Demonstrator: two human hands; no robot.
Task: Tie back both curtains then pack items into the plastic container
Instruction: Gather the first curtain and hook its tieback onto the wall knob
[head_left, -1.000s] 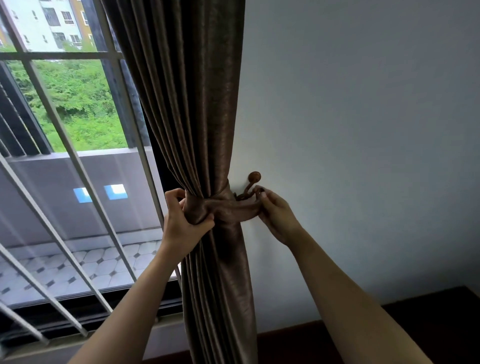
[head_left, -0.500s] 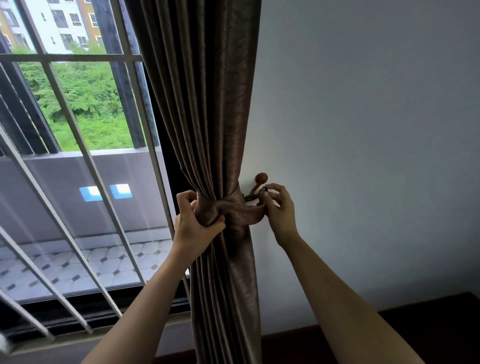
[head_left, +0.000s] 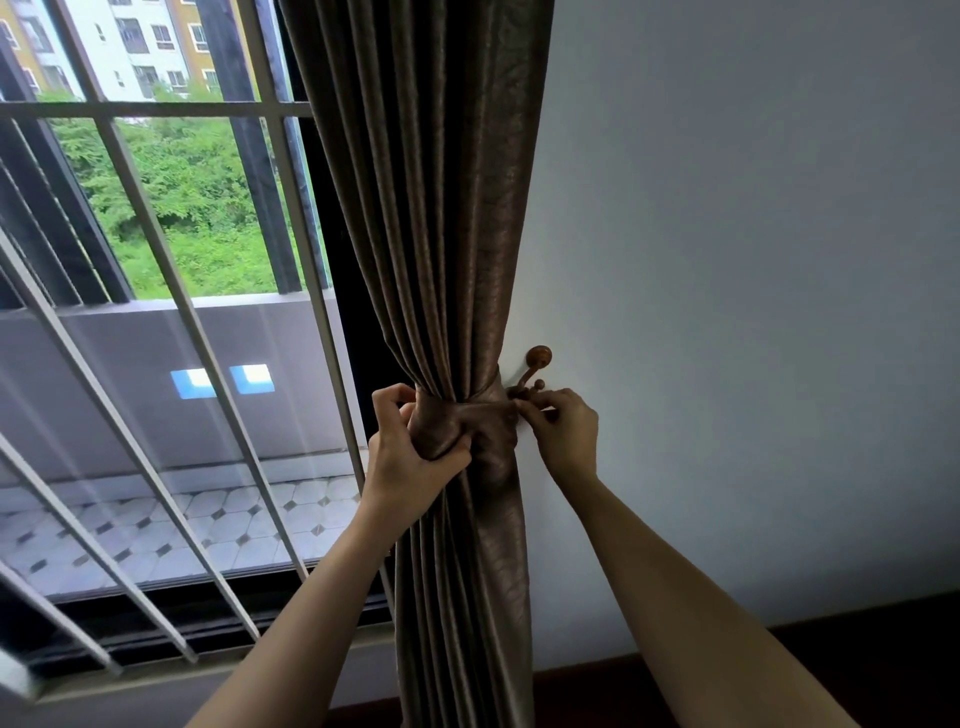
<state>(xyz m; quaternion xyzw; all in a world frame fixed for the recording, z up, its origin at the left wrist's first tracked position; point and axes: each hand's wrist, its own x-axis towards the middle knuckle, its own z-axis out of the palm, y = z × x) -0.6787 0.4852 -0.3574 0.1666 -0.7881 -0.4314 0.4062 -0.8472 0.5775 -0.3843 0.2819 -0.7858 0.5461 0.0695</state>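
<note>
A brown curtain (head_left: 441, 208) hangs gathered at the right edge of the window, cinched at its waist by a matching fabric tieback (head_left: 480, 421). My left hand (head_left: 410, 452) squeezes the bunched curtain and tieback from the left side. My right hand (head_left: 563, 428) pinches the tieback's end right under the brown wall hook (head_left: 530, 371) on the pale wall. The loop at the tieback's end is hidden by my fingers. No plastic container is in view.
A window (head_left: 156, 260) with pale metal bars fills the left half, with a balcony, trees and buildings beyond. A plain pale wall (head_left: 753, 260) covers the right half, and a dark wooden skirting (head_left: 883, 649) runs along the bottom right.
My right hand has shifted from under the tieback to its end at the hook, fingers now pinching there. My left hand keeps its grip. The view moved slightly closer.
</note>
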